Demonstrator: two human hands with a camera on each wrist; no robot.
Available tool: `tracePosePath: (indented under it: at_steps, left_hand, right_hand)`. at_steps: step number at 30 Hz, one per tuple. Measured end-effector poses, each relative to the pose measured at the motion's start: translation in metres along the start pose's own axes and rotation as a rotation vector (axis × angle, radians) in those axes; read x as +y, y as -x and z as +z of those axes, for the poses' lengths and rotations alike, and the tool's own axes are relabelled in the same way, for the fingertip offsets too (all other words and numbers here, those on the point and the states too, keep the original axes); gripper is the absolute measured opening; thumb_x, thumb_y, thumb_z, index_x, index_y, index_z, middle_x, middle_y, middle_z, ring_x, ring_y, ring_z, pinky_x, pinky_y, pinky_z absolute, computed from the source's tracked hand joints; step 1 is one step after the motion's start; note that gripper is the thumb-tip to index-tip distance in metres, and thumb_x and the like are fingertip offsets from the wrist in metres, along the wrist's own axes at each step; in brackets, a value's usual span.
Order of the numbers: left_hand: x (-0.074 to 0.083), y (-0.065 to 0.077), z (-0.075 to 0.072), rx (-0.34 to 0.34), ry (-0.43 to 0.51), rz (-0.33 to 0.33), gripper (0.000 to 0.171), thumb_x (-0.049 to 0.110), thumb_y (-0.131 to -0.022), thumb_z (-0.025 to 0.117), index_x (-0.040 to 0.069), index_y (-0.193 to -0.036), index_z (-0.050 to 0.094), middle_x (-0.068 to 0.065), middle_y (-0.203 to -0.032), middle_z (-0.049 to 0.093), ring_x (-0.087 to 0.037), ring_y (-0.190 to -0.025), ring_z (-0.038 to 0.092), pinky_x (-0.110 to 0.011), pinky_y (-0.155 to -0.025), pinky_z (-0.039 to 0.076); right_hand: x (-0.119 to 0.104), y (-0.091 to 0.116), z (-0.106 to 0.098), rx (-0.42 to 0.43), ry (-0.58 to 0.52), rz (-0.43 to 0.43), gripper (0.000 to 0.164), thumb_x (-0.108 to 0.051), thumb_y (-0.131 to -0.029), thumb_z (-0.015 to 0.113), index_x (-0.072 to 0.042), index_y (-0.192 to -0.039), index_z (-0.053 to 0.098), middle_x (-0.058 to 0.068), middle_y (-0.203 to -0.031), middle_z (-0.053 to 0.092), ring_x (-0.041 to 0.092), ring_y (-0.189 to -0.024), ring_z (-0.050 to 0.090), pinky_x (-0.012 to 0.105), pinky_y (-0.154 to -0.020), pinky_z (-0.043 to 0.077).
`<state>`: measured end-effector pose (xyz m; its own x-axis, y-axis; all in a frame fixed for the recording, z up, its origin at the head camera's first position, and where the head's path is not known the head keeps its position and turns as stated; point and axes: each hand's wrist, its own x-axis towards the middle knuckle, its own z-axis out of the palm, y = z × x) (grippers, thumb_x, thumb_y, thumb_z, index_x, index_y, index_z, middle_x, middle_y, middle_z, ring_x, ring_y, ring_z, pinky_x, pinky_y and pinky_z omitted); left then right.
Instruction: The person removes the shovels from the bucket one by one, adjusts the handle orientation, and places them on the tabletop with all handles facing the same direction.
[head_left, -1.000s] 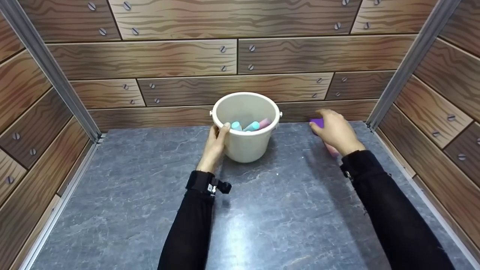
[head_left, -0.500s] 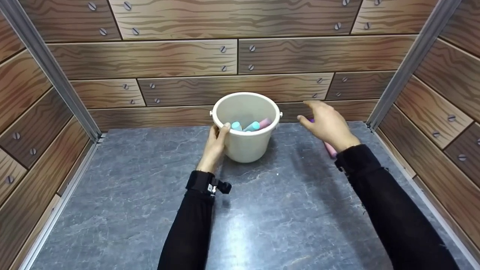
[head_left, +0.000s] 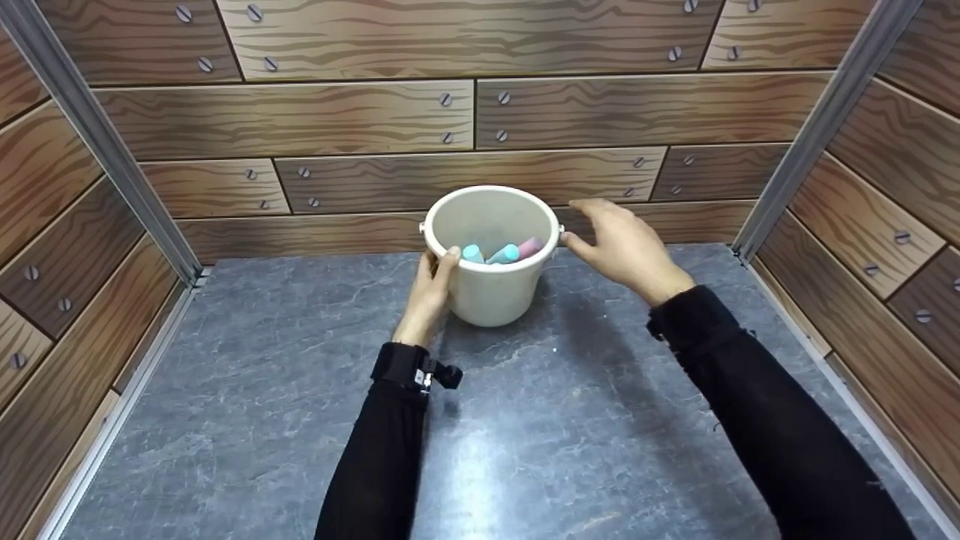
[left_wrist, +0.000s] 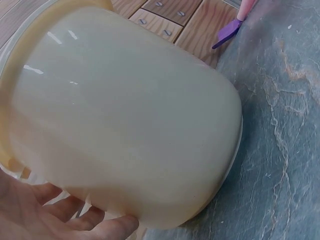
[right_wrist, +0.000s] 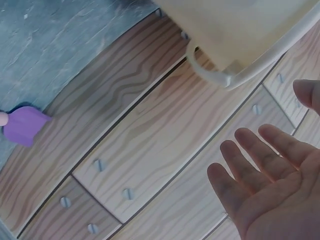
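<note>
A cream plastic bucket stands upright near the back wall. My left hand grips its left side, thumb over the rim and fingers against the outside. Inside the bucket, two light-blue rounded ends and a pink one show; their lower parts are hidden. My right hand hovers by the bucket's right knob, fingers extended and holding nothing; contact there cannot be told. In the right wrist view a small toy shovel with a purple blade and pink handle lies on the surface. The head view has it hidden by my right hand.
The grey marble-patterned surface extends around the bucket. Wood-print panels close off the back and both sides, with metal corner posts between them. In the right wrist view the bucket's curved handle hangs at its rim.
My right hand has moved left from above the purple and pink shovel to the bucket's right side, its fingers spreading. The left hand and the bucket stay put.
</note>
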<state>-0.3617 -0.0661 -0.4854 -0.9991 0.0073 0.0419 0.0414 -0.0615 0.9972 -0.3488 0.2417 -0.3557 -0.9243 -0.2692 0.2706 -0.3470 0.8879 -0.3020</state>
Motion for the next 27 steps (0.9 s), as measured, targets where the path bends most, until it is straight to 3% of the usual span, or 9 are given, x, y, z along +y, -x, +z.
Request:
tracePosePath:
  at_steps: [9,14,16,21,27]
  left_hand:
    - [0.001,0.0,0.001,-0.003,0.014,0.004,0.091,0.052,-0.116,0.061,0.006,-0.186,0.026,-0.025,-0.192,0.034,-0.042,-0.179,0.035,-0.059,-0.15,0.029]
    - [0.001,0.0,0.001,-0.004,0.021,0.008,0.091,0.052,-0.115,0.062,0.007,-0.186,0.026,-0.025,-0.191,0.034,-0.043,-0.178,0.036,-0.058,-0.15,0.029]
    - [0.001,0.001,0.0,-0.005,0.017,0.007,0.091,0.053,-0.115,0.062,0.007,-0.186,0.027,-0.024,-0.191,0.035,-0.042,-0.178,0.036,-0.059,-0.15,0.029]
    - [0.0,0.001,0.0,-0.005,0.016,0.014,0.091,0.054,-0.114,0.063,0.007,-0.185,0.029,-0.023,-0.19,0.038,-0.041,-0.178,0.038,-0.058,-0.15,0.03]
    - [0.002,0.002,0.001,-0.003,0.017,0.018,0.09,0.053,-0.115,0.062,0.007,-0.185,0.029,-0.024,-0.19,0.037,-0.042,-0.178,0.037,-0.058,-0.15,0.03]
  right_hand:
    - [-0.026,-0.006,0.01,0.007,-0.051,-0.082,0.061,-0.03,-0.111,0.075,-0.001,-0.164,0.064,0.022,-0.164,0.07,0.045,-0.155,0.066,0.065,-0.132,0.053]
    - [-0.038,-0.008,0.015,-0.017,-0.051,-0.099,0.064,-0.035,-0.113,0.075,-0.001,-0.165,0.063,0.022,-0.161,0.071,0.043,-0.135,0.075,0.064,-0.125,0.058]
    - [-0.042,-0.009,0.016,-0.026,-0.056,-0.114,0.063,-0.036,-0.114,0.074,-0.001,-0.165,0.063,0.023,-0.161,0.071,0.042,-0.135,0.075,0.062,-0.126,0.058]
    - [-0.051,-0.011,0.022,-0.054,-0.087,-0.142,0.063,-0.037,-0.115,0.071,-0.002,-0.166,0.063,0.022,-0.166,0.069,0.042,-0.156,0.067,0.06,-0.136,0.052]
    - [-0.058,-0.015,0.033,-0.095,-0.164,-0.171,0.063,-0.036,-0.115,0.073,-0.002,-0.166,0.062,0.022,-0.166,0.07,0.036,-0.127,0.085,0.056,-0.12,0.066]
